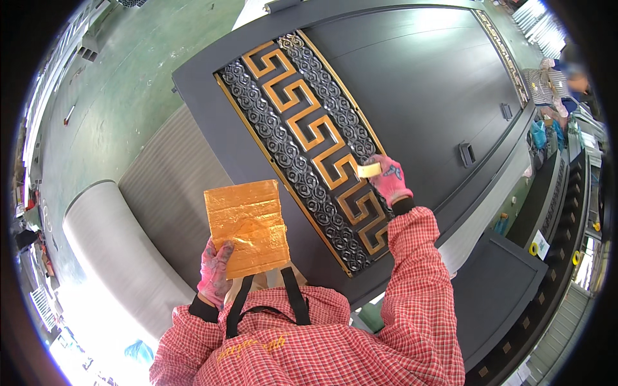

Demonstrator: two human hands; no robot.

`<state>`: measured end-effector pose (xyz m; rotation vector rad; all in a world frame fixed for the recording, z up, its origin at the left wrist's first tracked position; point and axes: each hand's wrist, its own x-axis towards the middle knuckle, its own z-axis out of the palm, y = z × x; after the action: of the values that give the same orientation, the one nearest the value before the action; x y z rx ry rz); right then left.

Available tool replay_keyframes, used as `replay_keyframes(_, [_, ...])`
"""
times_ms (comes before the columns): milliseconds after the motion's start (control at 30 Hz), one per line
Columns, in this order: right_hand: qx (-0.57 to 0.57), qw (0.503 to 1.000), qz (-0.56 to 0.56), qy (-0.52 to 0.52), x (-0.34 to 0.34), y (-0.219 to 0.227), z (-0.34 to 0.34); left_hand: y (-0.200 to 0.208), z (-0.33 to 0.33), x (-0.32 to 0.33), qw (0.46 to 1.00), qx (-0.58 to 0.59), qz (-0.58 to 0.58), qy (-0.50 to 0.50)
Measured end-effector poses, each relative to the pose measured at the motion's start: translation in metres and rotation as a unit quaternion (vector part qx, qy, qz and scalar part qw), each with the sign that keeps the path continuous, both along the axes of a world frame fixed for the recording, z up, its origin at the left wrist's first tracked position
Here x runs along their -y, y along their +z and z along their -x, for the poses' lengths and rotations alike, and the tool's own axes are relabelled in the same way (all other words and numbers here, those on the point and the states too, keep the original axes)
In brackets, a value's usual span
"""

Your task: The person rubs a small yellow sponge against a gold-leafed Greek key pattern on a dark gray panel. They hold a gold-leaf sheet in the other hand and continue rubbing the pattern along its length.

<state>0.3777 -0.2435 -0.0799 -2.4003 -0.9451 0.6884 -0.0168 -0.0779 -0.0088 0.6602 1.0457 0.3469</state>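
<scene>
As the left grip [215,269] clasps a gold-coated board's [251,222] lower-left edge, lower centre, the right grip [390,181] pinches a pale block [369,170] over the relief strip [309,135], mid-frame; probably light and soft, the block suits gentle holding by its sides.

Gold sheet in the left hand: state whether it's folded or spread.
Spread: the gold sheet in the left hand shows one broad, creased face with no flap folded over it; its back is hidden.

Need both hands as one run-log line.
left hand: holding gold-covered board | right hand: holding pale block at patterned panel | block contact: unclear
</scene>
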Motion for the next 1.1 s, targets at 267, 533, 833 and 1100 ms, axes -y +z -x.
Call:
replay_keyframes(267, [0.046, 0.994, -0.089, -0.035, 0.016, 0.015, 0.008, -0.005, -0.004, 0.007, 1.0, 0.002, 0.004, -0.016])
replay_keyframes(533, [0.068, 0.996, -0.058, -0.002, -0.019, -0.016, -0.001, 0.001, -0.007, 0.006, 1.0, -0.002, -0.011, -0.023])
replay_keyframes(833, [0.042, 0.998, -0.014, -0.053, 0.053, -0.007, 0.02, -0.001, -0.009, 0.006, 0.999, 0.009, -0.016, -0.041])
replay_keyframes(1100, [-0.133, 0.929, -0.174, -0.299, 0.048, -0.001, 0.063, -0.005, -0.009, 0.004, 0.999, 0.014, -0.008, -0.043])
